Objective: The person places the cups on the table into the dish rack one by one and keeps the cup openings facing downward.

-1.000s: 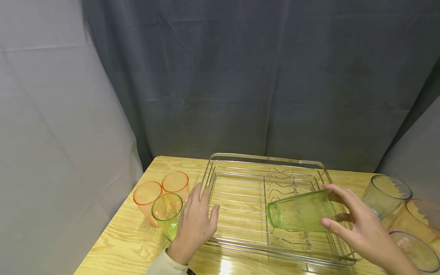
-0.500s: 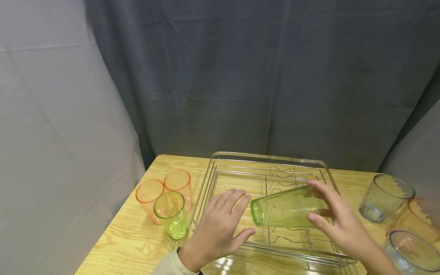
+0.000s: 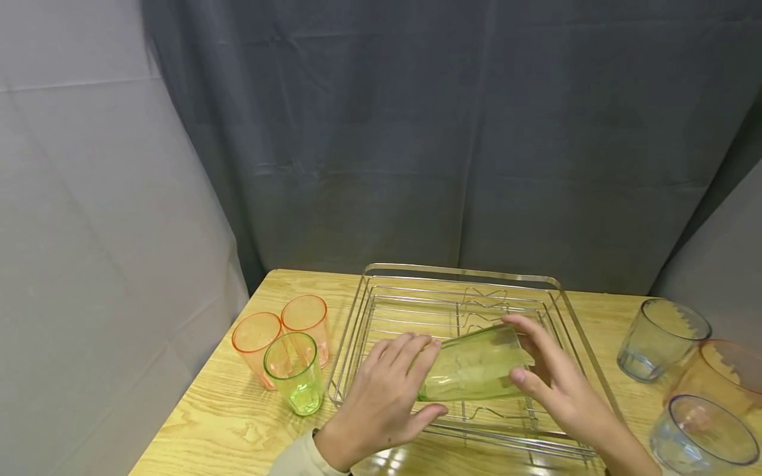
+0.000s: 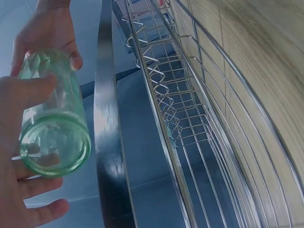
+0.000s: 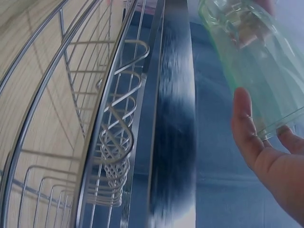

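Note:
A clear green tumbler (image 3: 476, 365) is held on its side above the wire rack (image 3: 407, 268). My right hand (image 3: 559, 391) grips its right, wider end between thumb and fingers. At the narrower left end, my left hand (image 3: 383, 387) reaches around with fingers extended and thumb spread below; whether it bears any weight cannot be told. In the left wrist view, the round end of the tumbler (image 4: 66, 102) lies between that thumb and the fingers. The right wrist view shows the tumbler (image 5: 266, 71) apart from the rack's flat metal rim (image 5: 175, 109).
Two orange tumblers (image 3: 256, 334) and a green tumbler (image 3: 303, 370) stand upright left of the rack. On the right stand a greyish clear tumbler (image 3: 645, 344), an orange-tinted one (image 3: 693, 373) and a bluish one (image 3: 684, 436). Behind the table hangs a dark curtain (image 3: 369, 145).
My right hand has carried the green tumbler leftward across the rack. My left hand has moved right from the rack's left side to the tumbler's left end.

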A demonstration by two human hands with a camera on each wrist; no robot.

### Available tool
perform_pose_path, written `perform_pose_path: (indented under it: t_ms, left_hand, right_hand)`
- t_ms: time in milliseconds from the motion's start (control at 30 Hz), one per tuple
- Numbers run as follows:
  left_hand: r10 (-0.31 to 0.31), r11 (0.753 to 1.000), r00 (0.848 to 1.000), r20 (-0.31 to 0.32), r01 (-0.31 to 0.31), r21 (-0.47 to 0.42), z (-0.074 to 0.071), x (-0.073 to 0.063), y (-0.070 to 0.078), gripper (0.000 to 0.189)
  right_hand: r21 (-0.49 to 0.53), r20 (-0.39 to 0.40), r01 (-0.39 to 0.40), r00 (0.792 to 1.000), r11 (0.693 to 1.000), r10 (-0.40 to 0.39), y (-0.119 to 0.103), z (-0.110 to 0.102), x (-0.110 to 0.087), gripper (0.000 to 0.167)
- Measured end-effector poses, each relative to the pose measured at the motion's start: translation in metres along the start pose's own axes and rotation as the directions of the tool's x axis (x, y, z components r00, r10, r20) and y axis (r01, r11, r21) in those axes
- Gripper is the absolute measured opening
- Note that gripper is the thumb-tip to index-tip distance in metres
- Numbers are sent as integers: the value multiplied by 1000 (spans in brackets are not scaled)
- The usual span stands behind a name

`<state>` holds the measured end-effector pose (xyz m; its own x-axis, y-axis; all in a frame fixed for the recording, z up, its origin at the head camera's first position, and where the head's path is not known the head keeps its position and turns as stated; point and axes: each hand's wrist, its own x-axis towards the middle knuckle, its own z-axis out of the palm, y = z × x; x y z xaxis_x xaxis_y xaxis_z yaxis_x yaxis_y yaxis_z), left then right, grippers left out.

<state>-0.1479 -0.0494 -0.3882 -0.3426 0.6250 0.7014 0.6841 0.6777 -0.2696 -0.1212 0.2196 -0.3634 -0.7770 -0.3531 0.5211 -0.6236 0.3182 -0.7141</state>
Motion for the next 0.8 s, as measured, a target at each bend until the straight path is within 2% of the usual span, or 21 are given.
perform_pose_path:
  t_ms: [200,467,633,800]
  left_hand:
    - [1,1000,1000,-21,-1,-17,3,-2,-1,88]
    - [43,993,997,-70,-50,-105,2,-3,-3,84]
    - [58,984,994,-90,-72,-164,-2,-1,-5,82]
    - [46,970,990,-132,-76,-229,-6,2,-4,82]
  right_hand:
    - [117,40,9,999,993,-14,2,3,3,63]
    - [177,73,-19,997,984,6,10,1,-2,60]
    - [182,103,-24,995,983,5,12,-4,-2,59]
    - [149,141,-66,989,987,45,13,-10,-5,58]
